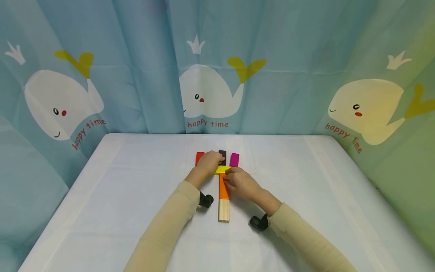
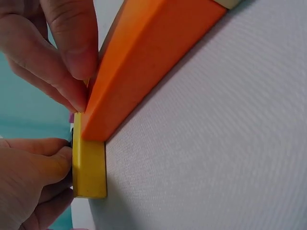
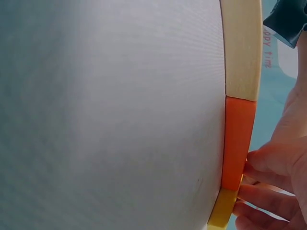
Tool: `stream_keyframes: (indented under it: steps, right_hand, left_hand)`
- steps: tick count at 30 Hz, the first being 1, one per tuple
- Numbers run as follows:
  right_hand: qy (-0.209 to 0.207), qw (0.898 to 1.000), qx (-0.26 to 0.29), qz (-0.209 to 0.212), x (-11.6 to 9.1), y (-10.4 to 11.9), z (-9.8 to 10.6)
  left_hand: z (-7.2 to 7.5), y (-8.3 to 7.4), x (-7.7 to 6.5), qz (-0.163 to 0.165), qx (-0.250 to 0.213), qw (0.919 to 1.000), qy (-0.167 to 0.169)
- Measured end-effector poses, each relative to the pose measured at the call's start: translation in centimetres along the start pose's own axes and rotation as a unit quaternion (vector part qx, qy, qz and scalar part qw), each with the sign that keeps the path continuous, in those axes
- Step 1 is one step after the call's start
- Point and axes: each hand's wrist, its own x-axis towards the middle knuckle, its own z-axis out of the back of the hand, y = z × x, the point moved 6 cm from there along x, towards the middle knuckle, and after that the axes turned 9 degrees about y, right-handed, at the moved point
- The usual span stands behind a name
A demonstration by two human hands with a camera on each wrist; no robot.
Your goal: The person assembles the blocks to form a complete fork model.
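Observation:
Wooden blocks lie joined in a T: a yellow block (image 1: 222,170) crosswise, an orange block (image 1: 224,189) meeting it, and a plain wood block (image 1: 224,210) at the near end. My left hand (image 1: 209,163) pinches a black block (image 1: 222,153) just beyond the yellow one; the left wrist view shows its thumb and index finger at the yellow block's far side. My right hand (image 1: 242,183) rests its fingertips on the joint of orange and yellow. In the right wrist view its thumb touches the orange block (image 3: 238,141) and other fingers (image 3: 261,197) the yellow.
A red block (image 1: 200,156) lies left of the black one, partly behind my left hand, and a purple block (image 1: 234,159) to its right. The white-covered table (image 1: 136,211) ends at a blue whale-print curtain (image 1: 289,102). Black wrist devices (image 1: 205,200) sit under both sleeves.

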Motion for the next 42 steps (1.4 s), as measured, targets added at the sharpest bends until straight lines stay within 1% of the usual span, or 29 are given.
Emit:
stream_keyframes:
  steps: [4, 9, 16, 23, 33, 42]
  right_hand:
    - [-0.001, 1.0, -0.005, 0.004, 0.1, 0.0, 0.1]
    - [-0.001, 1.0, -0.006, 0.007, 0.1, -0.1, 0.0]
    - [0.0, 1.0, -0.003, 0.005, 0.1, 0.0, 0.0]
    - [0.01, 1.0, 0.004, -0.007, 0.2, -0.2, -0.1]
    - [0.009, 1.0, 0.007, -0.008, 0.1, -0.2, 0.0]
    - [0.008, 1.0, 0.002, -0.003, 0.0, -0.1, 0.0]
  left_hand:
    - [0.1, 0.0, 0.1, 0.01, -0.003, 0.9999, -0.001]
    - [0.0, -0.1, 0.1, 0.022, -0.003, 0.9997, 0.009]
    - [-0.2, -0.3, 0.1, 0.028, 0.005, 0.9993, 0.025]
    - [0.2, -0.8, 0.0, 0.025, 0.018, 0.9993, 0.024]
    - [0.1, -0.8, -0.1, 0.024, 0.016, 0.9992, 0.029]
    - [0.2, -1.1, -0.1, 0.009, 0.032, 0.9993, 0.015]
